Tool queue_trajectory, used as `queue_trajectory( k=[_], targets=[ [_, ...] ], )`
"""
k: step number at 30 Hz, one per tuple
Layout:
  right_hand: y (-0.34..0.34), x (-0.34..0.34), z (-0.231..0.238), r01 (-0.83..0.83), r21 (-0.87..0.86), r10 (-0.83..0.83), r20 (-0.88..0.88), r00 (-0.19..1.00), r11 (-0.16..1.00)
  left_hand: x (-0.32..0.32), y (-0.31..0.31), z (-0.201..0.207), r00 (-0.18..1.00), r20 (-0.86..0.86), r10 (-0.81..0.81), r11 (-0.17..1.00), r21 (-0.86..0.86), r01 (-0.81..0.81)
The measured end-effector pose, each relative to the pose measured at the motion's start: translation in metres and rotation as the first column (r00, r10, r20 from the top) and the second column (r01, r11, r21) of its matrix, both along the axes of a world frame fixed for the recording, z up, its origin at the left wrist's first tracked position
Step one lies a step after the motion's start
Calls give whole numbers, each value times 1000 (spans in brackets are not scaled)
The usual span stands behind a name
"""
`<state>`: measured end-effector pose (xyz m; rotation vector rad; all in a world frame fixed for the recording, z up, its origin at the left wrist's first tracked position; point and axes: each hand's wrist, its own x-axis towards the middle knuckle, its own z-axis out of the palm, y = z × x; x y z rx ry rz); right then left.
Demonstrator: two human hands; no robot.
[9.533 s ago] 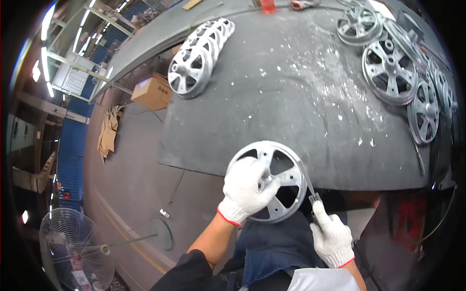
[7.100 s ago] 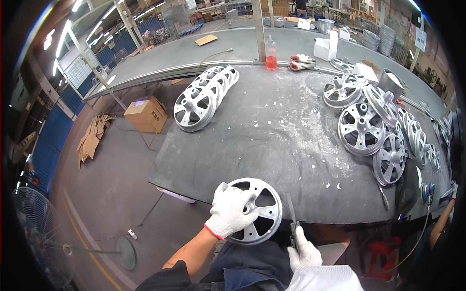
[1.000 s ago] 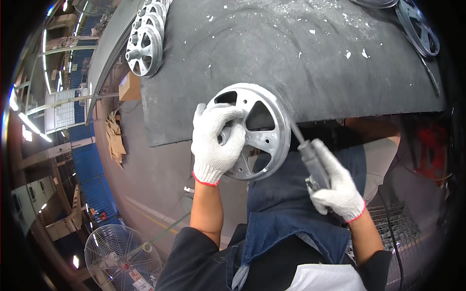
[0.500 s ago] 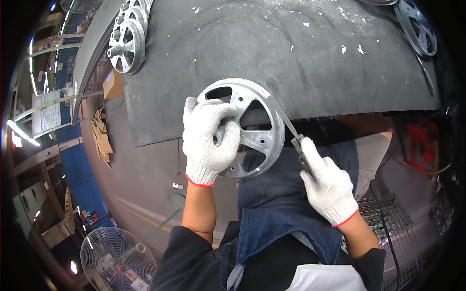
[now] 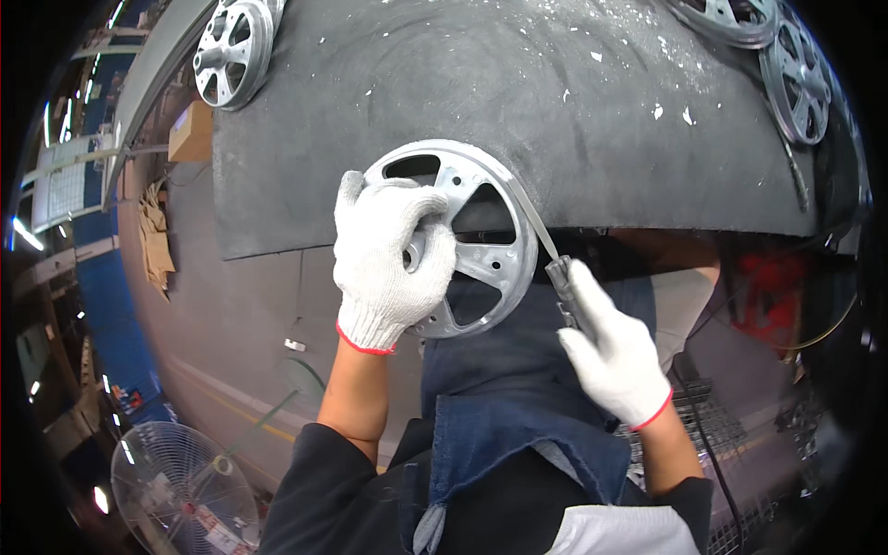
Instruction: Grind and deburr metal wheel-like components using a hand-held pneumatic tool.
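A silver-grey metal wheel (image 5: 504, 252) with spokes and wide openings is held at the near edge of the dark tabletop. My left hand (image 5: 393, 254), in a white knit glove with a red cuff, grips it around the hub, hiding the wheel's left part. In my gloved right hand (image 5: 615, 356) is a narrow flat-bladed hand tool (image 5: 561, 276), file-like, with a grey handle. Its blade lies along the wheel's outer rim on the right side, pointing away from me. The thumb stretches along the handle, while the other fingers are mostly hidden.
Similar wheels (image 5: 233, 55) stand stacked at the far left of the tabletop (image 5: 305, 185). More wheels (image 5: 797, 83) rest at the far right, beside a thin rod-like tool (image 5: 795, 180). Pale chips dot the surface. A cardboard box (image 5: 191, 132) and a fan (image 5: 185, 490) are off to the left.
The view has shifted, bringing more of the right-hand wheels into sight. The blade remains against the rim, with only a slight shift of the tool; both hands keep their grips.
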<state>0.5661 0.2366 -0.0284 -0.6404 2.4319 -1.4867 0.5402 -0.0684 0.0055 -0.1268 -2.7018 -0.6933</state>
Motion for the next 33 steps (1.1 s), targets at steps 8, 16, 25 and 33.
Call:
queue_trajectory(
  k=[8,16,25,33],
  targets=[
    [1,2,28,16,477,-3,-28,1000,879,4,-4,2,998,66,14,1000,11,-15],
    [7,1,15,-19,325,-7,80,997,945,1,-2,2,999,44,9,999,35,-10],
    [6,-9,18,-74,185,52,123,991,980,3,-1,3,997,69,32,999,22,-34],
    [13,-19,35,127,-39,-30,865,501,991,4,-3,0,999,37,26,1000,14,-26]
  ],
)
